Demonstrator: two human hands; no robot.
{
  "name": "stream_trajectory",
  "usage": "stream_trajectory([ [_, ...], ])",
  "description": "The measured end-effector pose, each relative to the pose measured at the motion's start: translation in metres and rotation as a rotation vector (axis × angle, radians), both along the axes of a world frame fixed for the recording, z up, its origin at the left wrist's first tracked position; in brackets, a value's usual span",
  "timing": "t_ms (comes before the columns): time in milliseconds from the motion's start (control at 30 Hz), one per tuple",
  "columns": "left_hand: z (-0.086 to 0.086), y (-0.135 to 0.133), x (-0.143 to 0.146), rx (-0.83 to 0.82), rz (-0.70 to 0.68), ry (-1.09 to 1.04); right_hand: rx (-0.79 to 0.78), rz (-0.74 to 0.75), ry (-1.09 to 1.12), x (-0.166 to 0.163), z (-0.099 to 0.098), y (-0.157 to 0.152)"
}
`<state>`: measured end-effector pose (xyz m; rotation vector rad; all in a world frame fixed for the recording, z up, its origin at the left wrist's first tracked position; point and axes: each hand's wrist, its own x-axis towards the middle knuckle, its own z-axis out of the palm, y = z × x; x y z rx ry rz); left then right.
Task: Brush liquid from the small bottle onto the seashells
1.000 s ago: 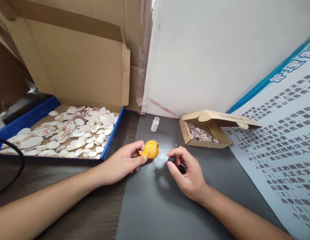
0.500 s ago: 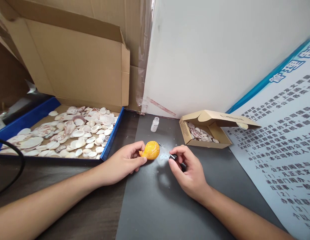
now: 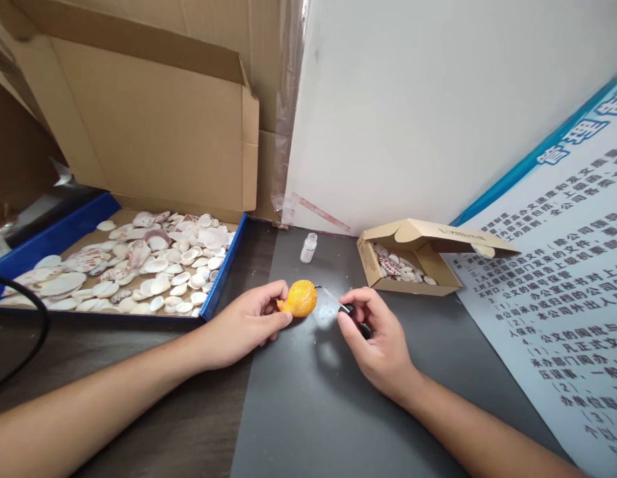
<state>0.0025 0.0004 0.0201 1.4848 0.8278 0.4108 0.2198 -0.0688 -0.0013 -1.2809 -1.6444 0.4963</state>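
My left hand [image 3: 249,322] pinches an orange scallop shell [image 3: 300,298] by its hinge end and holds it on the dark grey mat [image 3: 308,405]. My right hand [image 3: 375,342] is closed on a small brush with a black cap [image 3: 346,309]. Its thin pale stem points left, and the tip reaches the right edge of the orange shell. A small clear bottle [image 3: 308,247] stands uncapped on the mat behind the shell. White specks lie on the mat between my hands.
A blue-rimmed tray [image 3: 223,275] with several white and pinkish shells sits at left, under an open cardboard box [image 3: 154,133]. A small open carton [image 3: 412,259] with shells is at right. A printed poster [image 3: 567,292] leans at far right. A black cable [image 3: 24,332] curves at left.
My right hand has moved slightly up and left, bringing the brush tip from the mat to the edge of the orange shell. My left hand and the shell have stayed put.
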Motion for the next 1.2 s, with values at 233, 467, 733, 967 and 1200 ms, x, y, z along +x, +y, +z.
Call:
stream_trajectory([
  [233, -0.0004, -0.0003, -0.0007, 0.001, -0.004, 0.003, 0.013, 0.035, -0.011, 0.0005, -0.0011, -0.0006],
  [467, 0.0005, -0.0009, -0.0007, 0.001, -0.004, 0.005, 0.003, 0.244, -0.022, 0.0043, 0.0000, -0.0035],
  [733, 0.0025, -0.0007, -0.0001, -0.016, 0.007, 0.016, -0.055, 0.159, 0.016, 0.0043, -0.0007, -0.0032],
  [967, -0.0009, 0.0005, -0.0010, -0.049, 0.031, -0.006, -0.085, 0.068, 0.009, 0.0005, 0.0030, -0.0016],
  [1200, -0.0012, 0.0001, -0.0016, -0.051, 0.039, -0.013, -0.050, 0.024, -0.033, -0.0007, 0.0059, 0.0003],
])
